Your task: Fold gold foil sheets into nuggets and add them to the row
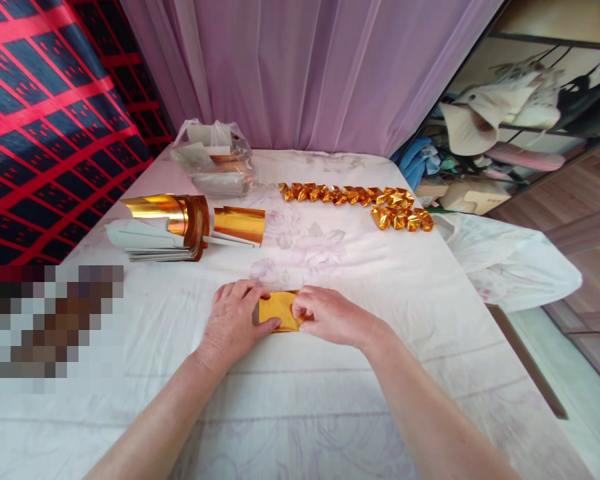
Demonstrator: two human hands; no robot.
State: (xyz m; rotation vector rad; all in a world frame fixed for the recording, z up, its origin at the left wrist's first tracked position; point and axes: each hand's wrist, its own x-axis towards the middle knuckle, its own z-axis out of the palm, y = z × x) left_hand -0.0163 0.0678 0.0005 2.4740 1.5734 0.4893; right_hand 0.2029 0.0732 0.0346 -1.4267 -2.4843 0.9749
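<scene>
1. Left hand (233, 319) flat on the near middle of the table (330, 400), palm down, fingers curled over the left end of a gold sheet (279, 309), thumb pressed on its near edge.
2. Right hand (330, 317) just beside the left, fingertips pinched on the right end of the same gold sheet, knuckles raised.
3. Gold sheet between the two hands, lying on the white flowered cloth (380, 280), partly folded, only its middle in view.
4. Farther back on the left, a stack of sheets (155, 243), gold face curling up on top, pale undersides fanned out to the side.
5. Just right of the stack, one loose curled gold sheet (239, 223), well apart from the hands.
6. Behind the stack, a clear plastic bag (215, 157) with more sheets inside, near the pink curtain (305, 67).
7. Far right of the table, a row of small folded gold pieces (355, 197), bunched thicker at its right end.
8. Left edge of the table, a blurred patch; contents impossible to tell.
9. Beyond the table on the right, shelves (520, 113) with cloth and hats.
</scene>
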